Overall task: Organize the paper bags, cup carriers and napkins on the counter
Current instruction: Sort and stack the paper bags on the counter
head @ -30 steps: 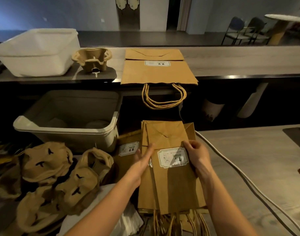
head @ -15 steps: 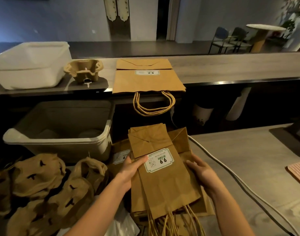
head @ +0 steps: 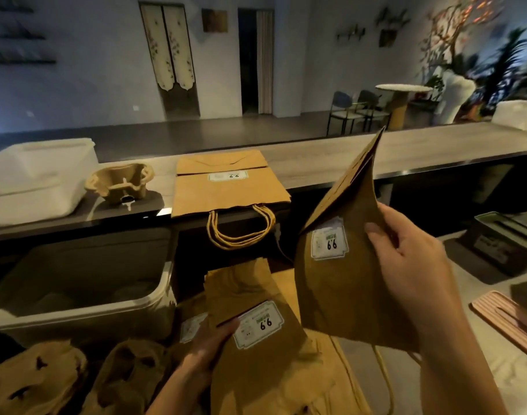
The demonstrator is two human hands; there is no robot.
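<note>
My right hand [head: 411, 265] grips one folded brown paper bag [head: 343, 283] by its right edge and holds it lifted, tilted upright, label facing me. My left hand [head: 208, 351] rests on the stack of brown paper bags [head: 256, 348] lying on the lower counter, fingers at the top bag's label. On the upper counter lies a flat pile of paper bags [head: 226, 190] with handles hanging over the edge. A cardboard cup carrier [head: 120, 182] stands to its left. More cup carriers [head: 76, 381] lie heaped at the bottom left.
A white tub [head: 31, 178] sits far left on the upper counter [head: 331, 163]. A grey bin [head: 85, 307] stands below it. A dark device [head: 501, 244] and a ribbed pink tray [head: 507, 322] are at the right. A cable runs by the bag stack.
My right hand has lifted the top bag off the stack and raised it to the right. My left hand stays on the stack. My head has tilted up.
</note>
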